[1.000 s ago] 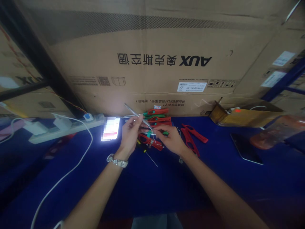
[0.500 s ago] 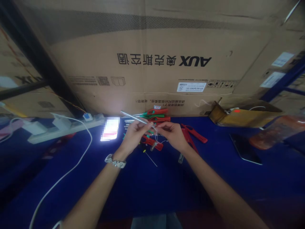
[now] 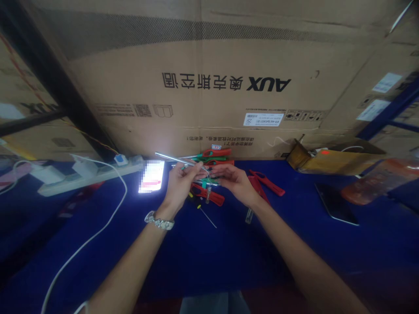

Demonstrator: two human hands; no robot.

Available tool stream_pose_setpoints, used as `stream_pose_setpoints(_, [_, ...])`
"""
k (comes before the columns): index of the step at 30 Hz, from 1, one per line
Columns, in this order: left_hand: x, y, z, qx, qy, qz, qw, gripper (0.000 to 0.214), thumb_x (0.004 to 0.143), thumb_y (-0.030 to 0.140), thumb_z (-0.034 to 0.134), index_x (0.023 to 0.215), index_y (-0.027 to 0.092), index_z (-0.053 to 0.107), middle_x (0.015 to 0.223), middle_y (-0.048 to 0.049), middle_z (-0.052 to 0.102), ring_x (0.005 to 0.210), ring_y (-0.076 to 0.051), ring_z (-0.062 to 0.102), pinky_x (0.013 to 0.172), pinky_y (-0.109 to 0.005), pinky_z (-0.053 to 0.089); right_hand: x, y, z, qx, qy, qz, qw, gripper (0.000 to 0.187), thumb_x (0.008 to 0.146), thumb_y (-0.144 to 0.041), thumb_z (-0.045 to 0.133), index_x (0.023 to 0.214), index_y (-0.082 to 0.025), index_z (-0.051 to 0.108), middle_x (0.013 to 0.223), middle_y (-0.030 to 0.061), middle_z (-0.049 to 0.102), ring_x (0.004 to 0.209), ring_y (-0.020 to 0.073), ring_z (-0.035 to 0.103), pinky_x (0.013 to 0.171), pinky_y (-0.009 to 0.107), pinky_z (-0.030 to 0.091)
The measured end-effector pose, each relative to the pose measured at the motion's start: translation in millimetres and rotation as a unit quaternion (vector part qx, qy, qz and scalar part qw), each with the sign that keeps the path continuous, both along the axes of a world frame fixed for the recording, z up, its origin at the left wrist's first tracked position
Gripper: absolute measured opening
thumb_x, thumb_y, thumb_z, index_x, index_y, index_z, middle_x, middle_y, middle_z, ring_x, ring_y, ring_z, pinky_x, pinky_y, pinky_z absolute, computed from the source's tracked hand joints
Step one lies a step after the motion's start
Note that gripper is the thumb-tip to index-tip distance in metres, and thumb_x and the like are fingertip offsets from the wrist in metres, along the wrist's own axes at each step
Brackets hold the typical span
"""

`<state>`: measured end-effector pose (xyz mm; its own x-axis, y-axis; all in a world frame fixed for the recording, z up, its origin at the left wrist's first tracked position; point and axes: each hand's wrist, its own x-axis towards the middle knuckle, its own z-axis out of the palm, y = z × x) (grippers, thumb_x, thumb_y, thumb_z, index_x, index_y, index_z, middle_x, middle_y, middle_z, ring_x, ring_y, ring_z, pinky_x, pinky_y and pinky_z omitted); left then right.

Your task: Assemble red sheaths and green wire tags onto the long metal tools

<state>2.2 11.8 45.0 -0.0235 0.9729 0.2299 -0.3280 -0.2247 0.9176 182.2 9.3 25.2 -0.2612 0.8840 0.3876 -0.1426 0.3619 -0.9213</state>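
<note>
My left hand is closed on a thin metal tube, which slants up to the left. At the tube's near end a thin pale wire hangs between my hands. My right hand has its fingertips pinched close to that wire; what they grip is too small to make out. Just below are a red lighter casing and a small clear tank. A screwdriver with a yellow-and-black handle lies nearer me. Several red and green long-nosed lighters lie behind my hands, partly hidden.
Red casings and a clear piece lie right of my hands. A lit phone and a power strip with a white cable are left. A dark phone, a bottle and cardboard boxes stand right.
The metal tube and my left hand have shifted slightly left. My right hand has moved a little left too, and its fingers have straightened somewhat.
</note>
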Motion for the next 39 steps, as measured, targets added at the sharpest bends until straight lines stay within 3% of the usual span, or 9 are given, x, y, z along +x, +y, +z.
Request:
stream_pose_setpoints(4, [-1.5,-3.2,4.0,0.002,0.030,-0.041,0.999,0.035,0.071,0.036,0.084,0.088,0.017,0.060,0.075,-0.0030,0.075,0.072,-0.020,0.075,0.068,-0.030,0.062,0.1,1.4,-2.8,-0.004,-0.014,-0.020,1.000,0.028,0.075,-0.030,0.080,0.100,-0.022,0.070,0.101,0.0040,0.075,0.099,0.0181,0.070,0.099,0.040,0.054])
stream_pose_setpoints(9, [-2.0,-5.0,6.2,0.008,0.043,-0.075,0.996,0.034,0.073,0.038,0.083,0.088,0.018,0.059,0.081,-0.0055,0.077,0.073,-0.020,0.075,0.068,-0.030,0.062,-1.3,1.4,-3.3,-0.004,-0.011,-0.013,1.000,0.034,0.078,-0.029,0.077,0.110,-0.023,0.068,0.103,0.0042,0.076,0.100,0.0189,0.072,0.095,0.040,0.056])
stream_pose_setpoints(15, [-1.9,-0.9,0.8,0.002,0.001,-0.033,0.999,0.038,0.069,0.035,0.086,0.089,0.016,0.059,0.071,-0.0016,0.075,0.069,-0.018,0.075,0.074,-0.031,0.062,-3.3,-1.2,-0.7,0.017,-0.014,-0.046,0.999,0.029,0.078,-0.032,0.076,0.104,-0.021,0.067,0.107,0.0069,0.075,0.104,0.0195,0.070,0.099,0.039,0.053])
stream_pose_setpoints(18, [-2.5,-1.5,2.5,-0.016,-0.024,-0.016,0.999,0.037,0.070,0.034,0.085,0.089,0.015,0.061,0.076,-0.0040,0.076,0.070,-0.017,0.075,0.077,-0.030,0.061,-2.5,-2.7,-1.1,0.026,-0.072,-0.077,0.994,0.030,0.078,-0.031,0.075,0.104,-0.020,0.067,0.107,0.0077,0.075,0.101,0.0198,0.070,0.093,0.037,0.054])
stream_pose_setpoints(22, [-3.0,-3.1,8.0,-0.036,-0.038,-0.014,0.999,0.037,0.069,0.034,0.086,0.088,0.013,0.063,0.080,-0.0066,0.077,0.071,-0.016,0.075,0.077,-0.027,0.060,-3.0,-3.2,-2.7,0.035,-0.141,-0.100,0.984,0.022,0.081,-0.034,0.071,0.096,-0.019,0.069,0.093,0.0052,0.076,0.083,0.0187,0.070,0.080,0.035,0.056])
stream_pose_setpoints(26, [-3.9,-3.0,9.7,-0.043,-0.032,-0.019,0.998,0.036,0.069,0.035,0.086,0.089,0.013,0.064,0.081,-0.0073,0.077,0.070,-0.015,0.074,0.075,-0.026,0.060,-6.4,-3.6,-1.5,0.007,-0.102,-0.093,0.990,0.025,0.083,-0.044,0.069,0.085,-0.019,0.068,0.076,0.0022,0.072,0.072,0.0176,0.069,0.072,0.032,0.056])
stream_pose_setpoints(30, [-4.3,-3.0,7.5,-0.045,-0.016,-0.042,0.998,0.035,0.070,0.035,0.085,0.089,0.014,0.064,0.085,-0.0079,0.078,0.072,-0.016,0.074,0.077,-0.029,0.060,-8.9,-5.2,1.2,-0.013,-0.055,-0.107,0.993,0.034,0.077,-0.052,0.074,0.084,-0.020,0.067,0.077,0.0012,0.071,0.071,0.0176,0.068,0.071,0.032,0.058])
stream_pose_setpoints(36, [-1.4,-3.7,2.6,-0.042,0.021,-0.083,0.995,0.033,0.071,0.035,0.084,0.085,0.016,0.062,0.079,-0.0056,0.076,0.071,-0.017,0.074,0.075,-0.029,0.061,-8.2,-6.2,-0.5,-0.002,-0.095,-0.131,0.987,0.028,0.077,-0.047,0.075,0.077,-0.019,0.068,0.072,0.0007,0.070,0.068,0.0171,0.065,0.068,0.030,0.053])
stream_pose_setpoints(39, [0.6,-3.8,0.5,-0.037,0.023,-0.082,0.996,0.032,0.072,0.035,0.084,0.086,0.016,0.062,0.076,-0.0037,0.075,0.067,-0.015,0.073,0.072,-0.027,0.060,-8.6,-5.3,-0.9,0.012,-0.093,-0.127,0.987,0.026,0.077,-0.045,0.076,0.081,-0.020,0.071,0.080,0.0013,0.073,0.073,0.0172,0.065,0.071,0.030,0.052])
